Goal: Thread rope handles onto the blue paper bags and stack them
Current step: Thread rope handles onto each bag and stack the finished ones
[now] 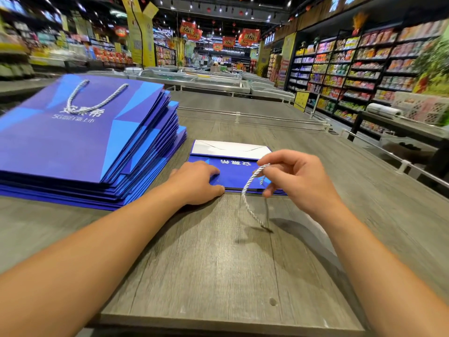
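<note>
Nearest, the grey wood-grain bench (218,276) is crossed by two bare forearms reaching forward. Just beyond, the left hand (196,182) lies flat with straightened fingers pressing the near edge of a folded blue paper bag (230,175), pinning it down. Beside it, the right hand (294,176) pinches a white twisted rope handle (250,190) between fingertips and thumb; the cord loops over the bag's near edge and its free end dangles toward the bench. The bag lies flat with its white folded base (230,148) turned up at the far side.

The rope looks limp and light, so it will likely flop unless gripped close to its tip, which is where to hold it for feeding through a hole. The paper seems stiff yet creasable; pressing near the top edge, as the left hand does, should steady it without bending it. Whether the holes sit under the fingers cannot be told.

Farther left stands a stack of finished bags (97,152), the top one tilted and carrying a rope handle. Beyond are freezer cases (206,80) and stocked shelves (352,76).
</note>
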The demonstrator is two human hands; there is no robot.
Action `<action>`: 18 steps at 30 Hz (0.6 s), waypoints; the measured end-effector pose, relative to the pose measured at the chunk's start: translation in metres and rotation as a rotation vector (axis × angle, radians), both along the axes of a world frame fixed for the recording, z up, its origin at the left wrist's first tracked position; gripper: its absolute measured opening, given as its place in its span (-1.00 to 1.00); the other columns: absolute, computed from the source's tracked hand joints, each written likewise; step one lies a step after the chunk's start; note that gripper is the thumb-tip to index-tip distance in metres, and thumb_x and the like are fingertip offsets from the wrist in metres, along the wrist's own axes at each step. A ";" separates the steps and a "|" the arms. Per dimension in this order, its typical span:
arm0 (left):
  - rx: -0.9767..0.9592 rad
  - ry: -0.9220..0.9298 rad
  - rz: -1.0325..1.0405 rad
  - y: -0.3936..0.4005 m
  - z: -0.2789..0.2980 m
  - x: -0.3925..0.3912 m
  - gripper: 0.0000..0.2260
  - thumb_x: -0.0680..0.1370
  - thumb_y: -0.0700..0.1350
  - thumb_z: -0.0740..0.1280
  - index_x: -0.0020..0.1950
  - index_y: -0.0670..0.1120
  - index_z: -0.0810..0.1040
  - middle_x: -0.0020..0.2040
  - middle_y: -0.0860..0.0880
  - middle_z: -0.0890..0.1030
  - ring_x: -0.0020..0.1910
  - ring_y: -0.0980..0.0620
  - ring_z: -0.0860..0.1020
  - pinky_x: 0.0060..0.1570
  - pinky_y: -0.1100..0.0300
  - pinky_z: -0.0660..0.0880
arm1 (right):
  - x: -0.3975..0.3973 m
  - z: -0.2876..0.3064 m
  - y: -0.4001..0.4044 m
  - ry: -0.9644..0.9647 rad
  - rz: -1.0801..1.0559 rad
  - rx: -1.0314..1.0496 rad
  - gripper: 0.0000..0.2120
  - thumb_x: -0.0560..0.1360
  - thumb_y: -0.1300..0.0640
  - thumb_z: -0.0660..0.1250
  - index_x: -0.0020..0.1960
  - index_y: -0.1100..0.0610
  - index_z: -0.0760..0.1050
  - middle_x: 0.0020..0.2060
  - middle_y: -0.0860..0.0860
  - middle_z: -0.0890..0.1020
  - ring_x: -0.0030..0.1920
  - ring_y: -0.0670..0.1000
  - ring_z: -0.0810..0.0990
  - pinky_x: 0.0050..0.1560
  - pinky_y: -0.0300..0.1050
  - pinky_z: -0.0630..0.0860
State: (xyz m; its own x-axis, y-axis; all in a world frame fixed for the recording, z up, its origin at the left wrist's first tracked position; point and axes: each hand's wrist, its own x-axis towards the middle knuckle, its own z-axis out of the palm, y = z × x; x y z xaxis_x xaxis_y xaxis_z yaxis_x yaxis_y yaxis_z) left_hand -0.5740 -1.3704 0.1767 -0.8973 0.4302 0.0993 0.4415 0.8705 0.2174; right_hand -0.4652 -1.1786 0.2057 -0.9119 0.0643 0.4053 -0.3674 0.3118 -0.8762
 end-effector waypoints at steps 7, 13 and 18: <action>0.722 -0.024 -0.194 0.009 0.014 0.033 -0.73 0.56 0.10 0.33 -0.17 -0.04 0.67 -0.34 0.07 0.59 -0.36 0.23 0.46 -0.27 0.16 0.40 | -0.011 -0.009 0.004 0.022 -0.349 0.212 -0.85 0.48 0.19 0.42 -0.27 0.08 0.61 -0.54 0.02 0.58 -0.59 -0.16 0.42 -0.46 -0.38 0.32; 0.580 -0.019 -0.324 0.019 0.008 0.037 -0.91 0.47 0.03 0.48 -0.09 0.06 0.67 -0.43 0.11 0.46 -0.44 0.18 0.37 -0.35 0.31 0.27 | -0.012 -0.011 0.001 0.072 -0.228 0.141 -0.84 0.51 0.24 0.40 -0.23 0.08 0.63 -0.55 0.01 0.55 -0.55 -0.14 0.41 -0.45 -0.32 0.34; 0.525 -0.054 -0.280 0.015 0.007 0.033 -0.86 0.46 -0.07 0.48 -0.29 0.00 0.61 -0.47 0.11 0.45 -0.45 0.18 0.35 -0.37 0.30 0.27 | -0.017 -0.012 0.005 0.120 -0.305 0.055 -0.83 0.53 0.20 0.39 -0.23 0.05 0.61 -0.55 -0.04 0.54 -0.53 -0.15 0.41 -0.40 -0.25 0.35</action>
